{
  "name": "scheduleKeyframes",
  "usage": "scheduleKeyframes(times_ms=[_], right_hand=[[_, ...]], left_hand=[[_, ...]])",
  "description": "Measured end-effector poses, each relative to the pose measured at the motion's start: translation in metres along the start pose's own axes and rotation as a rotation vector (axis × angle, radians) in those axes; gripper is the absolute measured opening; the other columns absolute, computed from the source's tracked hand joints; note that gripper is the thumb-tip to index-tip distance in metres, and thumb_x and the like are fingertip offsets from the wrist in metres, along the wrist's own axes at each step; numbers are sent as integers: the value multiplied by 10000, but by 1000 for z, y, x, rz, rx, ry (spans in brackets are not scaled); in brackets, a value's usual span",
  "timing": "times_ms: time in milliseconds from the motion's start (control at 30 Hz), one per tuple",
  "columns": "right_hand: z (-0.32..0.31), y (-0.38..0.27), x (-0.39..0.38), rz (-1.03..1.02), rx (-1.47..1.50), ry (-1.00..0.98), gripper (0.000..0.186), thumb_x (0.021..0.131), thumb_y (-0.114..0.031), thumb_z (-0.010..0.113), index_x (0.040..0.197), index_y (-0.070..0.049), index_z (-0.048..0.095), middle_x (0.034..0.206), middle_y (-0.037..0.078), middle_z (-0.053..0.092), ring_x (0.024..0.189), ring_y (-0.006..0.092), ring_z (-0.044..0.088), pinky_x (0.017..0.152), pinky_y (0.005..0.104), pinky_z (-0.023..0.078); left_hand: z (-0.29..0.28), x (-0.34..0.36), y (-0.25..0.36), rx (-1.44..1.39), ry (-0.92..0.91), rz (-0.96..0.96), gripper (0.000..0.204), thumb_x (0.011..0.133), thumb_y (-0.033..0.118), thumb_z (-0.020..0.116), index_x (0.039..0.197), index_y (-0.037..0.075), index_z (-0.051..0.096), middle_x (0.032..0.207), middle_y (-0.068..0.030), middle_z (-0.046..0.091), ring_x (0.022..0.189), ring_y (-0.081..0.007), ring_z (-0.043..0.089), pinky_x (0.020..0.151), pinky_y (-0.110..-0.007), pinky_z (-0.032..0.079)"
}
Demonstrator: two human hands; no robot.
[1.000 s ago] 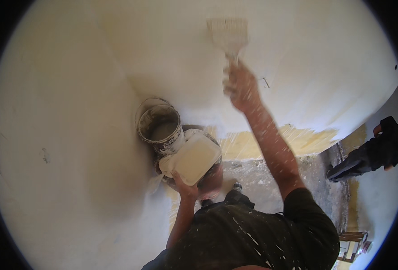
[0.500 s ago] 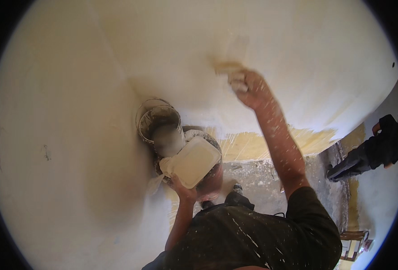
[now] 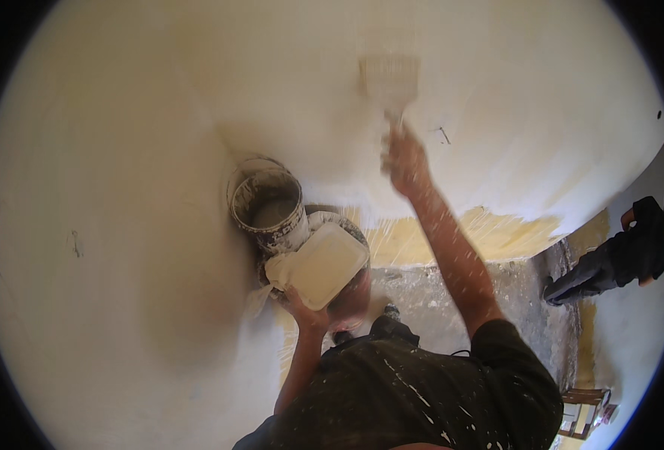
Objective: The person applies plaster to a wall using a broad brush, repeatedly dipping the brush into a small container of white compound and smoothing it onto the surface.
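Observation:
In my right hand (image 3: 405,161), closed around its handle, is a wide paintbrush (image 3: 390,79), its broad head up against the pale wall (image 3: 294,60). The brush is slightly blurred, and my forearm is spattered with white specks. My left hand (image 3: 302,309) grips the near edge of a cream rectangular plastic container (image 3: 326,266); whether anything is inside cannot be made out. Just beyond it stands a paint-crusted bucket (image 3: 291,236) with pale grey liquid (image 3: 272,213) in it. A reddish drum (image 3: 354,300) shows beneath the container.
Along the wall's bottom runs an unevenly covered yellow band (image 3: 407,240). The floor (image 3: 437,296) is stained and spattered. Another person (image 3: 609,255) in dark clothes stands at the right. At the lower right is a small wooden-framed piece (image 3: 583,412).
My right hand has turned the brush upright and its head has moved up the wall. The bucket's inside shows more plainly. My left hand stays on the container, almost unmoved.

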State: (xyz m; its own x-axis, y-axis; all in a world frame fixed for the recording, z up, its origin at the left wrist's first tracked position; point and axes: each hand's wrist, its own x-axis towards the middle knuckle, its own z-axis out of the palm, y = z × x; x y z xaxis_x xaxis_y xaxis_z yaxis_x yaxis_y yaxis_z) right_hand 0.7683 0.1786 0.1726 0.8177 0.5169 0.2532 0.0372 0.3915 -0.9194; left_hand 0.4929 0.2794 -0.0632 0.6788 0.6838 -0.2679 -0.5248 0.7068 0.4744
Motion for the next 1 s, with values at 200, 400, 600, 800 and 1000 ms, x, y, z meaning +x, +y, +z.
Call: scheduleKeyframes(times_ms=[200,400,600,800,1000], right_hand=[[-17,131,-89,561,445,172,92,951,-261,492,1026,-228,533,777,-41,522,485,80,452,391,227,359],[-116,191,-46,-234,-673,-193,29,826,-76,523,823,-104,521,700,-4,467,526,125,406,439,247,326],[10,-70,-1,242,509,29,113,876,-56,497,958,-4,555,747,27,491,545,90,393,434,183,302],[40,-126,-7,-50,218,-16,285,946,-190,505,1187,-40,531,796,-14,454,532,41,360,423,174,290],[-33,47,-35,123,128,202,364,979,-221,470,1340,-173,453,714,-50,434,459,26,374,359,177,300]], left_hand=[[-35,1,11,508,-64,261,589,902,255,572,1359,-38,342,1355,-210,424,1265,-334,406,1064,-418,305],[8,2,2,200,-103,6,600,967,551,308,1423,161,301,1395,-87,434,1246,-318,462,900,-565,470],[6,4,-1,191,-60,37,601,966,554,307,1425,166,301,1397,-76,435,1246,-321,461,896,-578,463],[5,-2,-1,211,-63,24,598,969,553,295,1428,170,300,1404,-71,429,1260,-320,445,925,-583,440],[-3,-2,-2,301,-94,54,596,971,554,294,1432,175,295,1412,-66,422,1282,-314,426,952,-592,414]])
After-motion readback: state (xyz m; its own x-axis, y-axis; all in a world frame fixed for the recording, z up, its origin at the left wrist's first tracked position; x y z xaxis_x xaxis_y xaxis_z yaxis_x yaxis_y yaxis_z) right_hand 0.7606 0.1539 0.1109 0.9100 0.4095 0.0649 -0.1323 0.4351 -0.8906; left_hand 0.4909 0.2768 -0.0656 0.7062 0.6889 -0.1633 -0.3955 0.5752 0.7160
